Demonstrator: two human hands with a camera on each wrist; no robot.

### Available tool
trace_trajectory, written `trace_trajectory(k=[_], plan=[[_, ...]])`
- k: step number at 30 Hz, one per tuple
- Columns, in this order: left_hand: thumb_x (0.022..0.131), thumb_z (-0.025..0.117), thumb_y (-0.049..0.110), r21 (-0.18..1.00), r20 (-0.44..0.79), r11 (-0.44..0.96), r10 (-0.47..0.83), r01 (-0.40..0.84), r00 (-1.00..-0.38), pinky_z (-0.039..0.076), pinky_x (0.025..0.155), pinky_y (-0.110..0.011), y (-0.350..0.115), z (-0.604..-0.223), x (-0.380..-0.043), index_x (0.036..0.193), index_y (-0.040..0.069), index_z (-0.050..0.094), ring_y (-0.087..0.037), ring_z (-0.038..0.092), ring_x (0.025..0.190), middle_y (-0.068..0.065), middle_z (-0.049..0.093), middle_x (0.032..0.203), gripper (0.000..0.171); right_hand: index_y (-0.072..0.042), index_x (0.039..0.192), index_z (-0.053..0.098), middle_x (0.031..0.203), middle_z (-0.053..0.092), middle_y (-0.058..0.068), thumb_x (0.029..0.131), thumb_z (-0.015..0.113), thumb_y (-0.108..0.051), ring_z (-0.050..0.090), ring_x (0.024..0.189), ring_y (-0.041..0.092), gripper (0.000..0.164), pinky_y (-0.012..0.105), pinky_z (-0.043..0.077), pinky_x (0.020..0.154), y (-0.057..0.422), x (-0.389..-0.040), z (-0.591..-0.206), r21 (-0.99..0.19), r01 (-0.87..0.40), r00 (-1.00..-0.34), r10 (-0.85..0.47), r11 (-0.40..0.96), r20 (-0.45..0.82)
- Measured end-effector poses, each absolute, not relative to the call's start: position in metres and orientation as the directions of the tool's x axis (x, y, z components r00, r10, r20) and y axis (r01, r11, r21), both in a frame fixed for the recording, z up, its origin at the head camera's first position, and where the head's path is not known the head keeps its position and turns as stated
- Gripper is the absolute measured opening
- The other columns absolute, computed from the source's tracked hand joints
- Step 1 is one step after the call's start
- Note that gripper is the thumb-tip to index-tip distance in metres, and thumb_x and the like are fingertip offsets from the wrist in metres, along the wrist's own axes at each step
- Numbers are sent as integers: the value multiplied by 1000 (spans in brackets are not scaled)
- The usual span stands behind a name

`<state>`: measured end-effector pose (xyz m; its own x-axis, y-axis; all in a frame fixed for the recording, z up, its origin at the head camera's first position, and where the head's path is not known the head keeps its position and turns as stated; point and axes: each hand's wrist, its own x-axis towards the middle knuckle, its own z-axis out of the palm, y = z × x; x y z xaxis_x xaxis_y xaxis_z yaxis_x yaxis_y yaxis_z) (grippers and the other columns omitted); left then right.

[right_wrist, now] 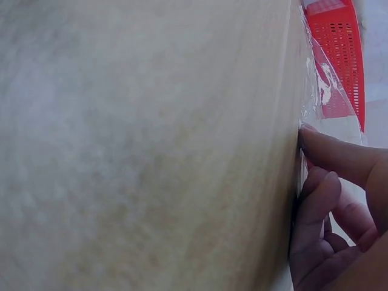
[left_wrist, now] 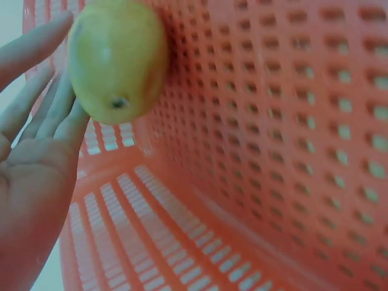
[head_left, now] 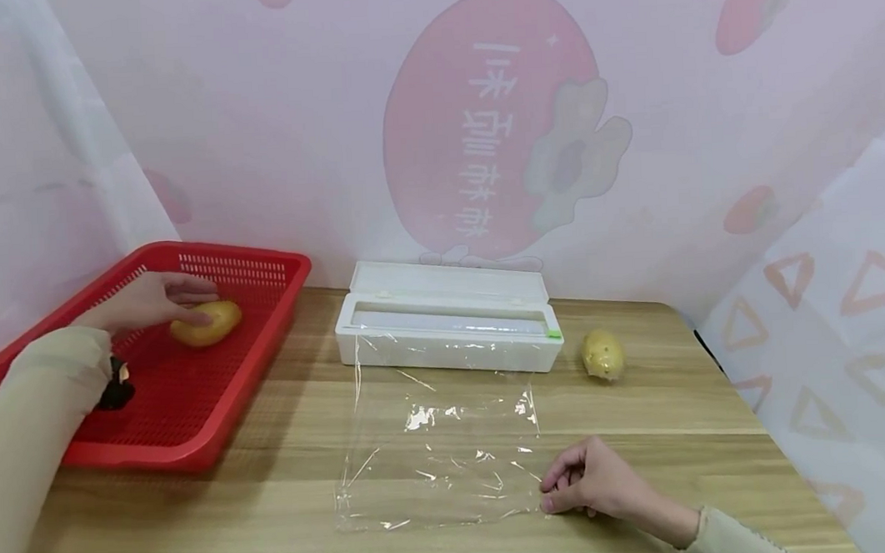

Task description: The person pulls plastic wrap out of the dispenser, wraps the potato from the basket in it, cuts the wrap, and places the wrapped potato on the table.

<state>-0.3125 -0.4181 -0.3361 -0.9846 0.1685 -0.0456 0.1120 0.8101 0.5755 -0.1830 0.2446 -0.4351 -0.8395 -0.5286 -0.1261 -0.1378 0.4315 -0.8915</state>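
Inside the red plastic basket (head_left: 248,378), my left hand (head_left: 154,300) is at a yellow potato (head_left: 215,323). The thumb lies over its near side, and the long fingers reach out nearly straight beyond it. In the left wrist view the potato (left_wrist: 118,60) shows a dark eye at its lower end and overlaps the fingertips. At the table's front, my right hand (head_left: 599,485) pinches the near right corner of a clear sheet of cling film (head_left: 445,468) between thumb and forefinger. The wrinkled film lies spread over the wood and runs up to a white dispenser box (head_left: 447,356).
The dispenser's lid (head_left: 450,280) stands raised, with a green slider (head_left: 554,334) at its right end. Right of it sits a second potato (head_left: 603,354), shiny with film. A printed pink curtain (head_left: 293,151) rises behind the wooden table (head_left: 689,389).
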Motion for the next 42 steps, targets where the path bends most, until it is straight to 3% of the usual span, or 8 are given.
trace_trajectory(k=[7,17,25,33,42], plan=[[86,76,36,548,-104,817,278,178,-955,45,89,-47,-409,-342,-311,136,6,58,-36,51,117,-17,59,130,62,-5,82,74,64,61,4,72,88,-14,45,46,5,19,18,38,39,246,-184,-434,-887,-149,-841,-528,437,-119],[84,77,31,659,-237,743,356,120,-904,45,84,-43,-407,-349,-313,145,15,50,-35,41,119,-16,49,136,68,-5,82,74,64,61,4,71,88,-14,45,46,6,20,18,38,39,247,-182,-434,-881,-139,-845,-519,452,-132],[84,77,33,620,-228,775,323,119,-918,44,82,-42,-398,-348,-312,145,7,47,-33,45,114,-18,51,132,73,-6,82,74,64,61,4,71,88,-13,44,46,5,20,18,38,39,246,-184,-434,-884,-147,-845,-521,444,-121],[82,78,33,659,-284,751,303,45,-910,45,82,-45,-401,-351,-313,148,14,45,-34,42,116,-16,48,133,76,-5,82,74,64,61,4,72,88,-13,44,46,6,20,18,38,39,246,-187,-435,-885,-141,-841,-525,443,-129],[82,79,36,627,-251,774,304,84,-919,46,80,-42,-399,-352,-311,147,12,44,-33,45,111,-15,50,131,78,-4,82,73,63,61,4,72,88,-13,45,45,5,20,18,38,39,246,-187,-434,-890,-138,-838,-530,435,-129]])
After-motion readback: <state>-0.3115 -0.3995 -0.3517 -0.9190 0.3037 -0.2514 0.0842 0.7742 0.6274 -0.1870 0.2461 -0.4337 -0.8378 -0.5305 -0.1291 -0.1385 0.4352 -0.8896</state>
